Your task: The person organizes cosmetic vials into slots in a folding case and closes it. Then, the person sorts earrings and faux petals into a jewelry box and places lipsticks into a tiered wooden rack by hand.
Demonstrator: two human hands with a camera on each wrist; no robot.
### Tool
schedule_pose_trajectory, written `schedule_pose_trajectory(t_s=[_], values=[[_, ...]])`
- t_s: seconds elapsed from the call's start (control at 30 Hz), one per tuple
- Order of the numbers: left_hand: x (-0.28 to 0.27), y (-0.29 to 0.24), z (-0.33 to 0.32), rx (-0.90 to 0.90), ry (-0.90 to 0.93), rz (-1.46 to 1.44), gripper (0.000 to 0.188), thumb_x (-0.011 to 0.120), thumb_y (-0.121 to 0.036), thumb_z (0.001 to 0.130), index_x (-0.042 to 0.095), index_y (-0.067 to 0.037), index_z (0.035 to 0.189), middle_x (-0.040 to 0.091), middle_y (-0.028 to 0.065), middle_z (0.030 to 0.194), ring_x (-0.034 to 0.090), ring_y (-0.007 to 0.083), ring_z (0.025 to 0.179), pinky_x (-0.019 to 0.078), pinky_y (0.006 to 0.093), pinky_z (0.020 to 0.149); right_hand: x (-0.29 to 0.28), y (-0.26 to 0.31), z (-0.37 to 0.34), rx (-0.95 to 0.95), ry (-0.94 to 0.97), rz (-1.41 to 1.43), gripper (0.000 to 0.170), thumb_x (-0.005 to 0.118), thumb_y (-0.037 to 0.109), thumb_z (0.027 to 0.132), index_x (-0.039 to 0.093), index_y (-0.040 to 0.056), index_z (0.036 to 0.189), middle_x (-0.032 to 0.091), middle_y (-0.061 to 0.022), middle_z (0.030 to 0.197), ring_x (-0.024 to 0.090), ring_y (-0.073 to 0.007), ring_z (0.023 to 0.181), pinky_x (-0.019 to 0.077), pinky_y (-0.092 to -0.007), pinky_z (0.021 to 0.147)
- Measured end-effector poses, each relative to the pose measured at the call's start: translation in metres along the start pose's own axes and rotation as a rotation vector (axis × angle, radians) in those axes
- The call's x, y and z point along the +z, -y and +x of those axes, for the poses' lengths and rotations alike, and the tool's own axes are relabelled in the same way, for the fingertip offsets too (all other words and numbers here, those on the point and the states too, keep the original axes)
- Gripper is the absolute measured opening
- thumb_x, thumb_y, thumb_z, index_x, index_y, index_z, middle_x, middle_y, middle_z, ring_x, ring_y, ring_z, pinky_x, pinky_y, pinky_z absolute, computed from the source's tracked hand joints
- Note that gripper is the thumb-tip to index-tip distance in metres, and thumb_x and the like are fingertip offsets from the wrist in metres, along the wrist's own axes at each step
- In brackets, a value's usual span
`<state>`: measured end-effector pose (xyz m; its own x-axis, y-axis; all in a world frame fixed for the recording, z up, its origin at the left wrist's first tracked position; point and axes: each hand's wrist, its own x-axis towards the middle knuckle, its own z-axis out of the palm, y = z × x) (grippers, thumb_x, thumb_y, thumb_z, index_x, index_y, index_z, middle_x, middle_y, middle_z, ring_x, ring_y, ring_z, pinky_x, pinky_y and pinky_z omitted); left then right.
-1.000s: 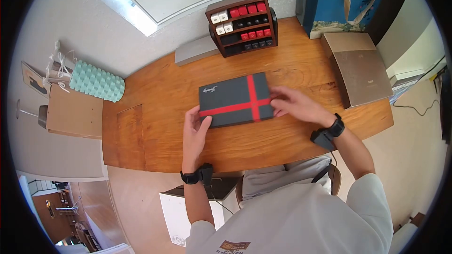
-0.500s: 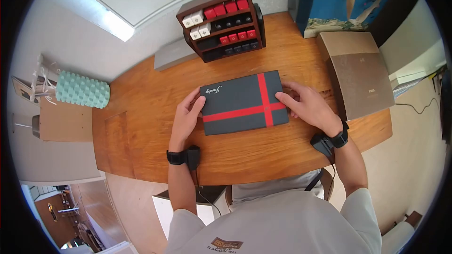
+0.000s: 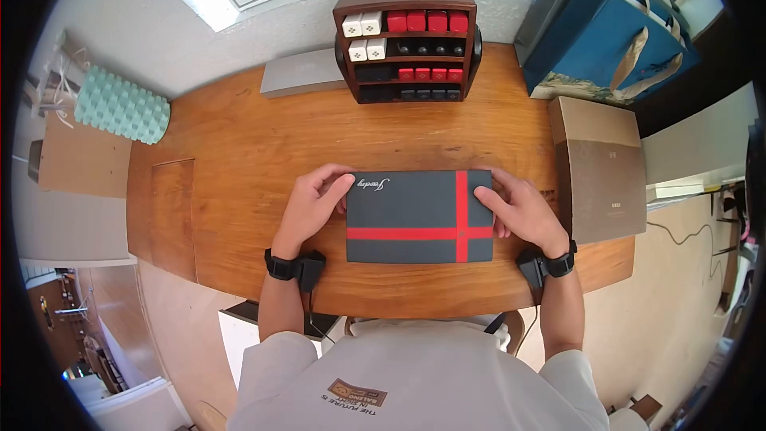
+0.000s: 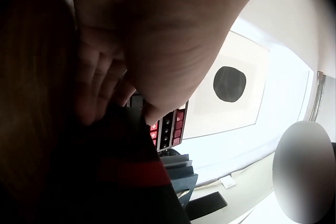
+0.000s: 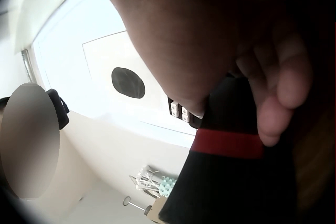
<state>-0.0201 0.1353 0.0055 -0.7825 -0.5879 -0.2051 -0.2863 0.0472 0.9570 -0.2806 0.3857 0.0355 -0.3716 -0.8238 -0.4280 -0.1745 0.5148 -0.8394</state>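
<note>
A flat dark grey box [image 3: 407,207] with a crossed red band and white lettering lies between both hands over the wooden table. The left hand [image 3: 311,203] grips its upper left corner, thumb on the top face and fingers at the side. At the upper right edge the right hand [image 3: 523,211] holds it the same way, thumb near the red band. In the left wrist view the hand [image 4: 152,40] pinches the dark box edge; in the right wrist view the fingers [image 5: 283,87] curl by the box's side [image 5: 231,176].
Behind the box stands a brown rack [image 3: 408,0] of red, white and black small boxes, beside a grey flat box [image 3: 302,73]. A brown carton [image 3: 602,175] and a blue bag [image 3: 594,40] are at right. A green roller [image 3: 124,104] stands at far left.
The dark box has turned level with the table's front edge and sits nearer the person. Both hands have moved to its upper side corners. The head view has shifted.
</note>
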Motion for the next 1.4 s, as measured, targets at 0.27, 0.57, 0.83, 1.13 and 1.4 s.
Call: schedule_pose_trajectory(t_s=[0.27,0.57,0.83,1.13,1.4], values=[[0.003,-0.007,-0.004,0.057,0.0,0.239,0.031,0.068,-0.027,0.103,0.071,0.004,0.097,0.066,0.005,0.071,0.056,0.0091,0.063,0.0461,0.0262,0.059,0.006,-0.009,-0.001,-0.097,-0.053,0.042,0.043,0.064,0.037,0.105,0.072,-0.0041,0.115,0.064,-0.0053,0.062,0.062,-0.0106,0.051,0.0485,-0.0258,0.049],[0.004,-0.017,-0.013,0.195,0.119,0.471,0.03,0.07,-0.024,0.101,0.069,0.003,0.089,0.064,0.0025,0.074,0.056,0.0102,0.068,0.0459,0.0278,0.064,0.01,-0.011,-0.014,-0.134,-0.018,-0.068,0.044,0.065,0.038,0.104,0.077,-0.0036,0.098,0.065,-0.005,0.063,0.062,-0.0102,0.052,0.0491,-0.0256,0.05],[0.012,-0.021,-0.019,0.161,0.231,0.365,0.032,0.069,-0.03,0.101,0.075,0.002,0.096,0.07,0.0065,0.078,0.058,0.0123,0.071,0.0466,0.0284,0.066,0.006,-0.008,-0.019,-0.118,0.063,-0.102,0.045,0.065,0.04,0.104,0.077,-0.0022,0.095,0.068,-0.0059,0.066,0.066,-0.0118,0.055,0.0522,-0.0258,0.051],[0.015,-0.021,-0.022,0.188,0.241,0.359,0.029,0.068,-0.027,0.102,0.076,0.001,0.1,0.072,0.0079,0.083,0.061,0.0142,0.074,0.0501,0.0285,0.071,0.001,-0.008,-0.02,-0.089,0.085,-0.009,0.044,0.066,0.041,0.103,0.077,-0.0013,0.101,0.069,-0.0063,0.067,0.062,-0.01,0.05,0.0485,-0.0245,0.047],[0.013,-0.022,-0.023,0.209,0.3,0.387,0.027,0.067,-0.025,0.102,0.076,0.0,0.103,0.073,0.009,0.089,0.062,0.0163,0.077,0.0505,0.0296,0.071,-0.001,-0.002,-0.024,-0.058,0.089,0.01,0.046,0.066,0.044,0.103,0.077,-0.0001,0.102,0.068,-0.0049,0.067,0.054,-0.0062,0.046,0.041,-0.0225,0.044]])
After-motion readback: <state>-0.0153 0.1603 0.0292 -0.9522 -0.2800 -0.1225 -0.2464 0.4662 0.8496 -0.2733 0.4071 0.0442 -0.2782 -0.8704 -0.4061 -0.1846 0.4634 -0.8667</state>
